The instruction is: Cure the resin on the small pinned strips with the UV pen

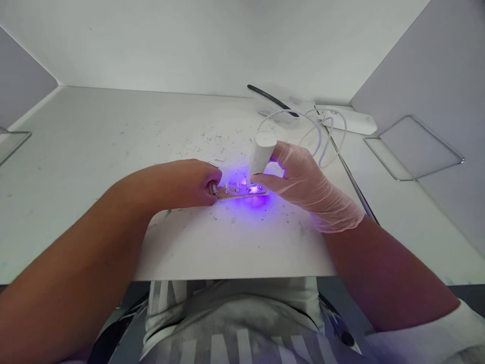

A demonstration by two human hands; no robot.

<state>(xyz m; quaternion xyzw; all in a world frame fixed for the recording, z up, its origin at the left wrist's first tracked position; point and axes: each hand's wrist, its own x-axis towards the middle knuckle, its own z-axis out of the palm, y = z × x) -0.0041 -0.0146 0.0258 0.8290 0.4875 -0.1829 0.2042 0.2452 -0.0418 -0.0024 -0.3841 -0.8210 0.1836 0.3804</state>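
My left hand (189, 183), ungloved, pinches the left end of a thin, narrow board (242, 194). Small clear and metallic-looking pieces stand along the board's top; they are too small to name. My right hand (299, 174) wears a thin, pale glove and grips a white handheld lamp (262, 150) by its side. The lamp is held upright over the board's right end, and violet light from its lower end falls on the board and the table around it. Part of the board's left end is hidden by my left fingers.
Behind my right hand lie a curved black strip (271, 100), clear plastic and a looped white cable (322, 134) leading to a white device (350, 121). Dark specks dot the white table (94, 131). Wire frames (413, 146) stand at both sides; walls enclose the back.
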